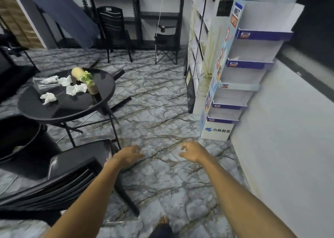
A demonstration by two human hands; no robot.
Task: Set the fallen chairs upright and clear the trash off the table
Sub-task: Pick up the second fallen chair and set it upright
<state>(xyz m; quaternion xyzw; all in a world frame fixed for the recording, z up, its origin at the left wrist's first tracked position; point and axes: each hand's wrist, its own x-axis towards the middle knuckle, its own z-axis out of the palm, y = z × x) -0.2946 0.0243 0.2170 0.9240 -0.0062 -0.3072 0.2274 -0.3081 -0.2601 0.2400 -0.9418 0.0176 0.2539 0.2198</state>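
A round black table (59, 112) stands at the left. On it lie several crumpled white tissues (75, 89), a tipped clear plastic cup (43, 85), a tipped paper cup (78, 72) and a small potted plant (90, 85). A black chair (72, 176) lies fallen on the floor at the lower left, just under my left forearm. Legs of another fallen chair (120, 103) stick out behind the table. My left hand (131, 155) and my right hand (191, 151) hover over the floor, fingers loosely curled and apart, both holding nothing.
An upright black chair (113, 30) and a folding chair (167, 44) stand by black metal shelving at the back. A white and blue cardboard display rack (240, 85) stands at the right beside a white wall. A black bin (18, 138) sits at the left. A cable crosses the marble-patterned floor.
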